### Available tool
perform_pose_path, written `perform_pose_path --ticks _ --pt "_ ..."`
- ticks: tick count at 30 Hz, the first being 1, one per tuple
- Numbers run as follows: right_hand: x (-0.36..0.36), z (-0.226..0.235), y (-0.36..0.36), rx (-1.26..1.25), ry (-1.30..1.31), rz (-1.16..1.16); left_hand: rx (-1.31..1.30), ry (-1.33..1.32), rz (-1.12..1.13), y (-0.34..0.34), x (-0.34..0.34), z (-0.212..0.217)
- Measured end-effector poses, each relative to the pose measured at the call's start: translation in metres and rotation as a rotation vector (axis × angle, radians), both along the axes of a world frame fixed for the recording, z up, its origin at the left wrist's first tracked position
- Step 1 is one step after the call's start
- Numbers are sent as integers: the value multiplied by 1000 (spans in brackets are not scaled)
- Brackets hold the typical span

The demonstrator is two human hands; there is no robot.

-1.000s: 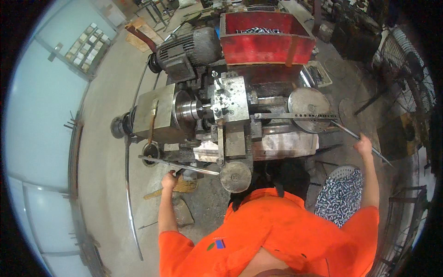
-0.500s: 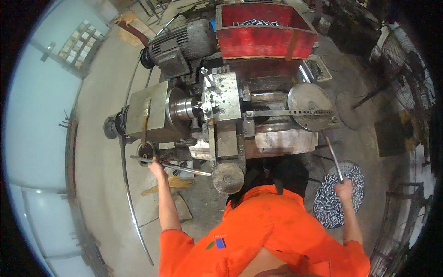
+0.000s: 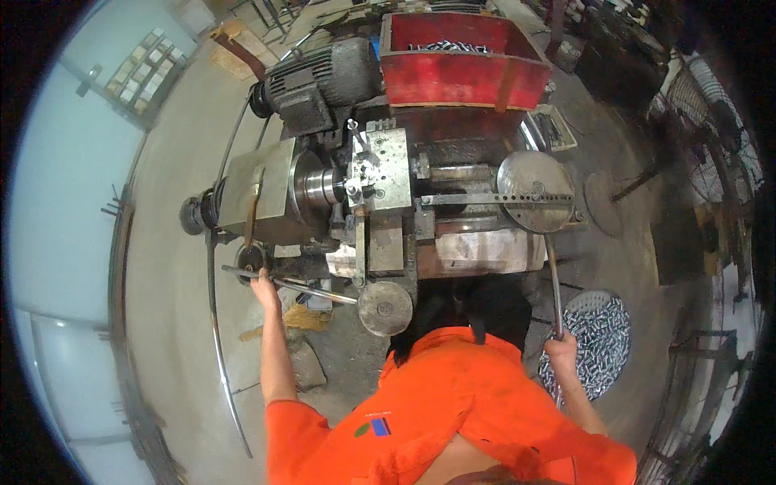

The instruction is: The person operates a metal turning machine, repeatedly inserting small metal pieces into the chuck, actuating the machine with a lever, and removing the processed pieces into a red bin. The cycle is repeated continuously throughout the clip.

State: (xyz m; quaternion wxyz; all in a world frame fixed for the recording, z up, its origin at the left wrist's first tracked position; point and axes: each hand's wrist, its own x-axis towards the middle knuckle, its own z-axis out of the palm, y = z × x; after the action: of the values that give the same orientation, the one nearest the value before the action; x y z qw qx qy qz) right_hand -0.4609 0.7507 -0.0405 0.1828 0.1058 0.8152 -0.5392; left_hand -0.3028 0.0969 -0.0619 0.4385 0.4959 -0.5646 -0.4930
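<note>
My left hand is closed round a long metal lever rod, near its outer end. That rod runs from a round metal disc at the front of a lathe-like machine. Lower right, my right hand grips a second lever, which comes down from a larger round disc with a perforated flat bar across it. Between the levers stands the tool carriage, close to the shiny spindle. Whether a workpiece sits between them is too small to tell.
Beside my right hand, a round basket holds many small metal pieces. Behind the machine stands a red bin with similar pieces, next to an electric motor. A long bar slants down at the left, and a brush lies under my left lever.
My right hand has swung its lever to the left, nearer my body. The carriage and my left hand's lever appear slightly further left; the whole view has shifted a little too.
</note>
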Motion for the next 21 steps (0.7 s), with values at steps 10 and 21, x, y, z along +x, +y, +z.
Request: perform_pose_path --ticks 10,21 --pt "-155 -24 129 1176 387 322 176 -101 -144 -23 19 -17" --pt "-206 -6 38 1164 876 72 293 -2 -226 -15 42 -29"
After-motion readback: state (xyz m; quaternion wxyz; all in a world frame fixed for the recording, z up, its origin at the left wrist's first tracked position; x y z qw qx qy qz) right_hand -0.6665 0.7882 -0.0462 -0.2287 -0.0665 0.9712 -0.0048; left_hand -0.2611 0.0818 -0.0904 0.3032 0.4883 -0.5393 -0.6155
